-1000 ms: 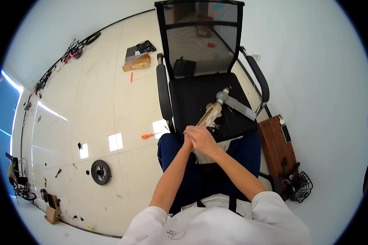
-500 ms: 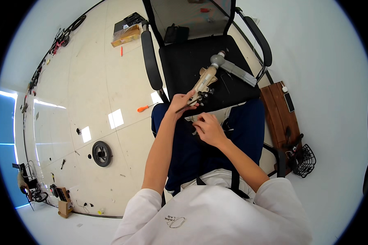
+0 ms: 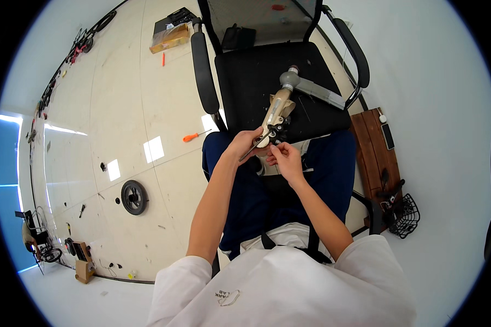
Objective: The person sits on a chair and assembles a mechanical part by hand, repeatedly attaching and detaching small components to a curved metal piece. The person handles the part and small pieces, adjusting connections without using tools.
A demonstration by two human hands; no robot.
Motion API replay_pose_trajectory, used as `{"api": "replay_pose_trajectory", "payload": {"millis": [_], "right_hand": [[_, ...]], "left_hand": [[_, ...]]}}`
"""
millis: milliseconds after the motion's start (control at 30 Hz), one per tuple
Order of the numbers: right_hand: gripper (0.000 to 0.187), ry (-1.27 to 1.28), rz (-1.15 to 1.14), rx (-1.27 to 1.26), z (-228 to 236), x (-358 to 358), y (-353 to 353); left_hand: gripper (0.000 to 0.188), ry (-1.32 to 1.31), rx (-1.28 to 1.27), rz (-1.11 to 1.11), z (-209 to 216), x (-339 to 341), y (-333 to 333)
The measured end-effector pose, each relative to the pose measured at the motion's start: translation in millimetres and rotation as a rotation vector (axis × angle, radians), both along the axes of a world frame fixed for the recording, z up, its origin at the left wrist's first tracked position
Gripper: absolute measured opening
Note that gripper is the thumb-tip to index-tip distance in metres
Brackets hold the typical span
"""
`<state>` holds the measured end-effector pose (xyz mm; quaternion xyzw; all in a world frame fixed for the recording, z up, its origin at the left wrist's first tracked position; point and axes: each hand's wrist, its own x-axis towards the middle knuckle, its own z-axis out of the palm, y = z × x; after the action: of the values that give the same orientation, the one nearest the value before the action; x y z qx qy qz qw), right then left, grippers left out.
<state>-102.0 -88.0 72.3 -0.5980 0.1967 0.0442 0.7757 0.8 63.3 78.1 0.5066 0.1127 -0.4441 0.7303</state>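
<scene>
A beige and grey metal frame part (image 3: 276, 106) rests on the black seat of an office chair, its near end reaching toward my lap. A grey round joint and a flat grey arm branch off its far end. My left hand (image 3: 246, 145) is closed round the near end, with a thin dark rod (image 3: 252, 149) slanting across the fingers. Small black fittings (image 3: 279, 131) cluster on that end. Just right of it, my right hand (image 3: 285, 159) has its fingers pinched together close under the fittings; whatever lies between the fingertips is hidden.
The chair's armrests (image 3: 204, 73) flank the seat (image 3: 240, 92), where a thin metal rod also lies. On the floor at left are an orange screwdriver (image 3: 191, 137) and a small black wheel (image 3: 134, 197). A wooden bench (image 3: 370, 147) with a phone stands at right, near a black wire basket (image 3: 405, 217).
My right hand has risen toward the near end of the frame part, up against the fittings. The frame part has turned slightly more upright in view, and my left hand still grips it.
</scene>
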Motion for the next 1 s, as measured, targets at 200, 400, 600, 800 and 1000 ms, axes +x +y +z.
{"api": "replay_pose_trajectory", "payload": {"millis": [200, 400, 600, 800, 1000], "right_hand": [[0.021, 0.018, 0.005, -0.018, 8.6, -4.9, -10.2], [0.03, -0.018, 0.068, -0.17, 47.2, 4.1, 18.2], [0.027, 0.071, 0.154, -0.036, 48.5, 11.0, 35.2], [0.022, 0.194, 0.238, 0.083, 57.2, -11.3, 14.0], [0.023, 0.228, 0.305, 0.079, 68.1, -31.5, -13.0]], "left_hand": [[0.032, -0.001, 0.027, 0.003, 8.7, 0.5, -3.1], [0.02, -0.062, 0.023, 0.05, 6.1, -4.0, -6.2], [0.014, -0.086, 0.046, 0.004, 7.8, -1.7, -4.9], [0.014, -0.024, 0.031, 0.077, 7.8, -6.9, -18.7], [0.02, -0.058, 0.105, 0.049, 5.1, -6.6, -28.6]]}}
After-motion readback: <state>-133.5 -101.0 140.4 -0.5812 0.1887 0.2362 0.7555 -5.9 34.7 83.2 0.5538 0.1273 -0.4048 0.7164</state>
